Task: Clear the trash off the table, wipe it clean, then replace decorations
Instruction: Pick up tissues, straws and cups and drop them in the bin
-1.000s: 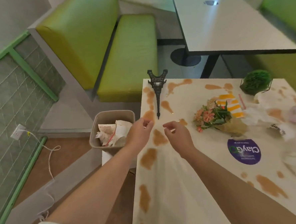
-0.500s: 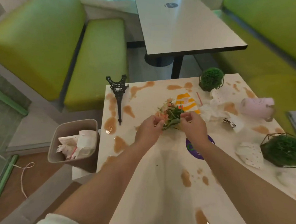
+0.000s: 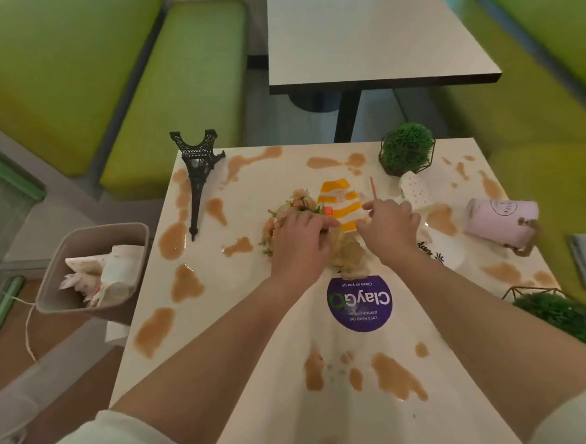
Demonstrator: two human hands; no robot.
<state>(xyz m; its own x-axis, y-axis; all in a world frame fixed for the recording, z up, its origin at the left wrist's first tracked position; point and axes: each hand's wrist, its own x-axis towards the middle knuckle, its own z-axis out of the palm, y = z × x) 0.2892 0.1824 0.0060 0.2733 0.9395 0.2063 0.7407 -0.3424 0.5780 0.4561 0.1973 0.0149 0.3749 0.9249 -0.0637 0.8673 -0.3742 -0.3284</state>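
Observation:
My left hand [image 3: 300, 246] grips a bouquet of peach flowers [image 3: 298, 200] lying mid-table on the white table [image 3: 244, 321]. My right hand [image 3: 389, 227] hovers just right of it, fingers curled, over the bouquet's burlap wrap [image 3: 346, 256]. Its index fingertip meets the edge of an orange-striped wrapper [image 3: 337, 200] and the lower end of a red straw [image 3: 372, 187]; what it pinches is hidden. Crumpled white napkins [image 3: 418, 191] lie beyond. Brown spills [image 3: 186, 282] cover the tabletop.
A beige bin [image 3: 106, 226] holding paper trash stands at the table's left edge. A black Eiffel tower model [image 3: 196, 178] lies at the far left. A round green plant [image 3: 407, 148], a tipped pink mug [image 3: 501, 222] and a second plant [image 3: 560, 313] sit to the right. Green benches surround.
Both hands moved from the table's left edge near the bin to the bouquet. My left hand closed over the flowers; my right hand shifted right toward the wrapper and straw.

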